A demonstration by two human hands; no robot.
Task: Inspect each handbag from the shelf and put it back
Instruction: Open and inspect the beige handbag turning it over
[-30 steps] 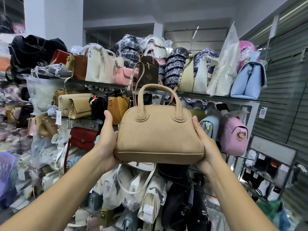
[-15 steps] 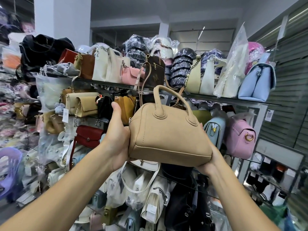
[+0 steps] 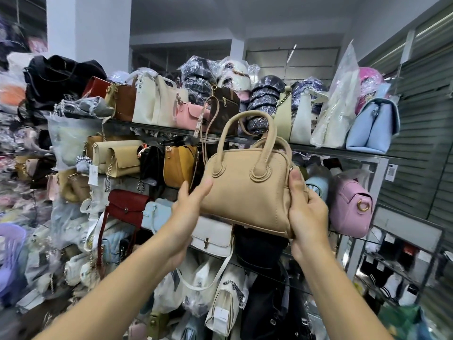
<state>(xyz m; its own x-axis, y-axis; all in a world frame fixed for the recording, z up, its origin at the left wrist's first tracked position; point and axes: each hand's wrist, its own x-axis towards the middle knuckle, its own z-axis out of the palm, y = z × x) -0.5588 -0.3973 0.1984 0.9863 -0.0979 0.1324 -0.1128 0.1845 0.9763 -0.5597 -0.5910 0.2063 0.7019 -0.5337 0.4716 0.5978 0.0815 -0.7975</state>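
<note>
Tan handbag [image 3: 247, 192] at frame centre, off shelf [image 3: 331, 149], turned since second ago, top now toward us. Our right hand [image 3: 306, 217] fingers wrap its end; left hand [image 3: 186, 217] fingers straight, touching other end. Inspection ongoing.

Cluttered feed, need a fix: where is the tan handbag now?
Head view, centre: the tan handbag is held before the shelves between the left hand and right hand, with a pink bag just to its right.

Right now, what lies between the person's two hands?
The tan handbag: the left hand presses its left end and the right hand grips its right end, as the head view shows.
</note>
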